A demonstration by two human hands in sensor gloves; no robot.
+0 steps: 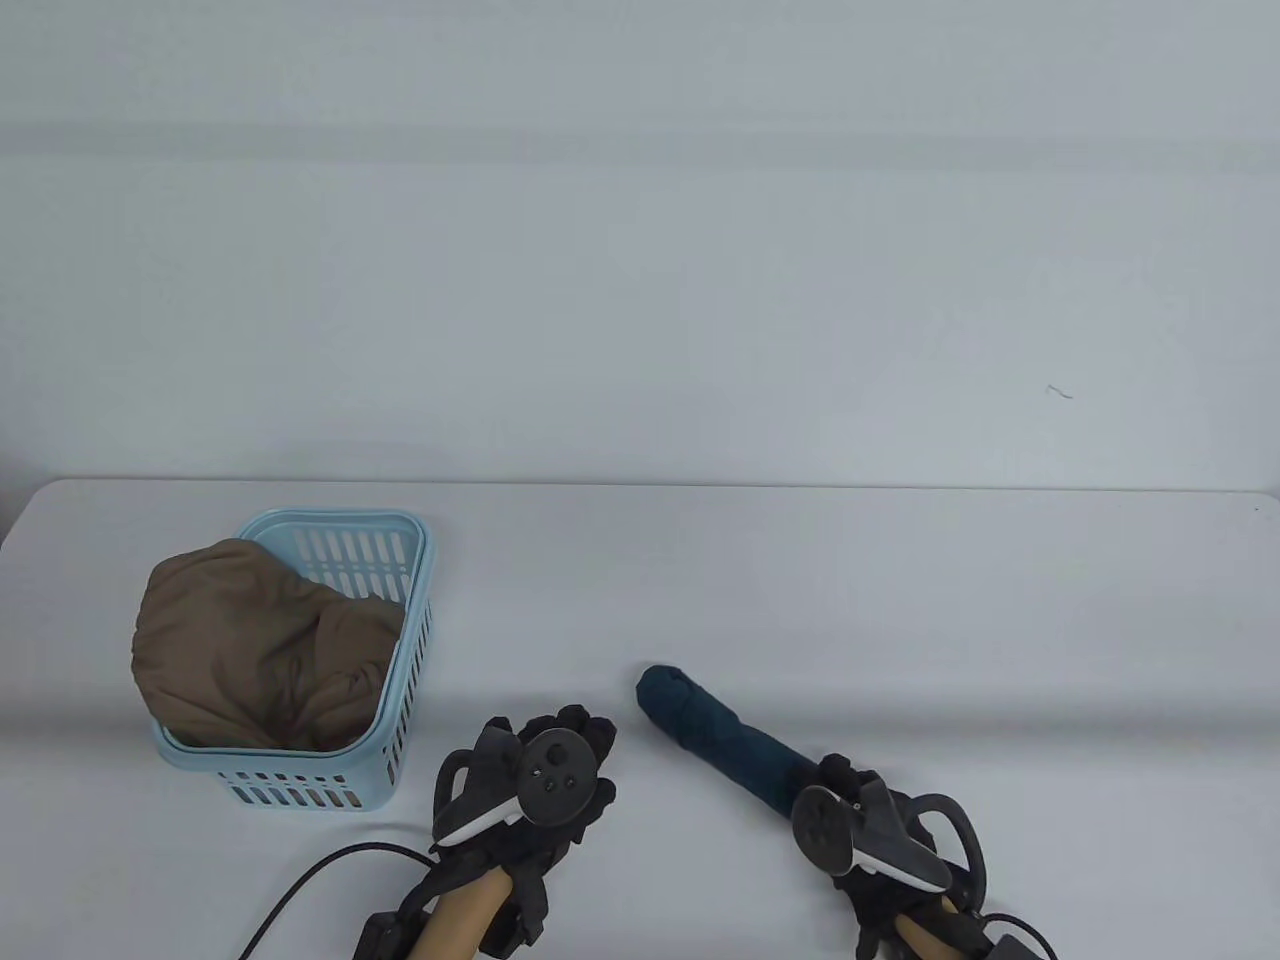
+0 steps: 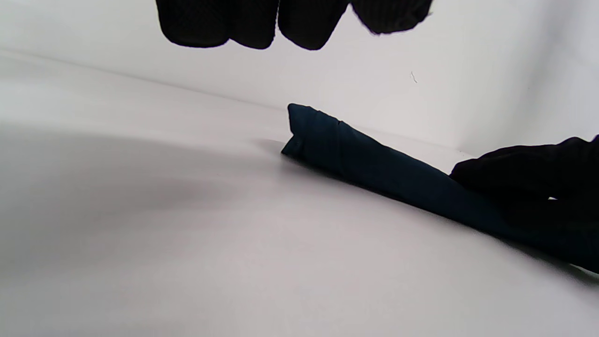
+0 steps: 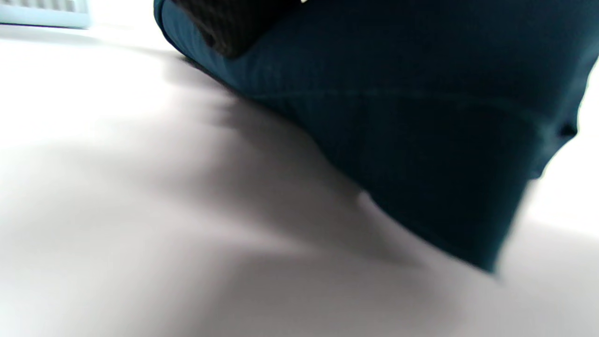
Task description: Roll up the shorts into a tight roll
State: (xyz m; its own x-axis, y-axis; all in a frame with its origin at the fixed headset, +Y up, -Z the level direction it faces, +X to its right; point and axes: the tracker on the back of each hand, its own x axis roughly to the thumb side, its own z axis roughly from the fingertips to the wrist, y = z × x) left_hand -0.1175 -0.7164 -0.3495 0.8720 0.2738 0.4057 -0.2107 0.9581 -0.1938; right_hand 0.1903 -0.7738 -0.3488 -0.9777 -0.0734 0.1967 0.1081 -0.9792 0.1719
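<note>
Basket [image 1: 405, 640] holds brown garment [image 1: 250, 640]; rolled shorts [image 1: 715, 735] lie apart.

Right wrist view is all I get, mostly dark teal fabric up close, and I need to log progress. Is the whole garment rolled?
Observer: Yes. The dark teal rolled shorts lie as one long tight tube on the white table.
Operator: Which hands are on it?
Observer: Only the right hand, gripping the near end; the left hand is apart from the roll, touching nothing.
Operator: Anything else around?
Observer: A light blue slotted plastic basket at the table's left holds crumpled brown fabric.
</note>
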